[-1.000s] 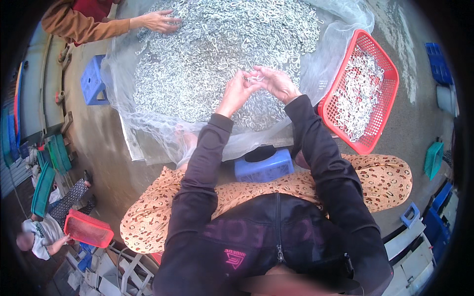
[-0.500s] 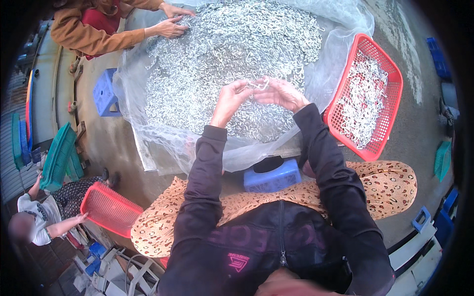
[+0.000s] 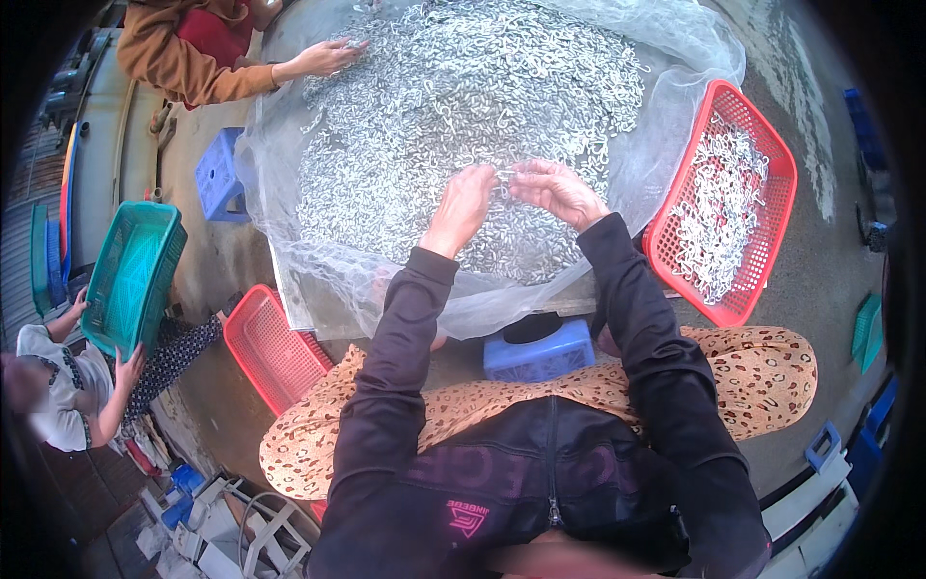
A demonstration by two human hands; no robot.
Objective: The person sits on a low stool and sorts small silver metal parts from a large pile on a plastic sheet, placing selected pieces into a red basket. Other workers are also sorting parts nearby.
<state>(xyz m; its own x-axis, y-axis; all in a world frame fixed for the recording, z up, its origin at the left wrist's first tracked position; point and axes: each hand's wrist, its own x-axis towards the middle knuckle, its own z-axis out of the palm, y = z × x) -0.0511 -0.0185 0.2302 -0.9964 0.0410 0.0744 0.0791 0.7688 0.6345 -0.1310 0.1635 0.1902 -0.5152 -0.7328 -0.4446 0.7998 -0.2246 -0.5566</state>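
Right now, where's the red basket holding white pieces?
Head view, right side: the red basket is beside the net, to the right of the right hand.

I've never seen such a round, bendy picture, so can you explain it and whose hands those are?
No robot here: it's a person's bare left hand and right hand. A camera on their head looks down, and its very wide lens bends straight edges. In front lies a big pile of small silvery pieces on pale, see-through netting. Both hands pinch something thin and pale, too small to make out. On the right, a red basket holds more pieces. Another person's hand is at the pile's upper left.
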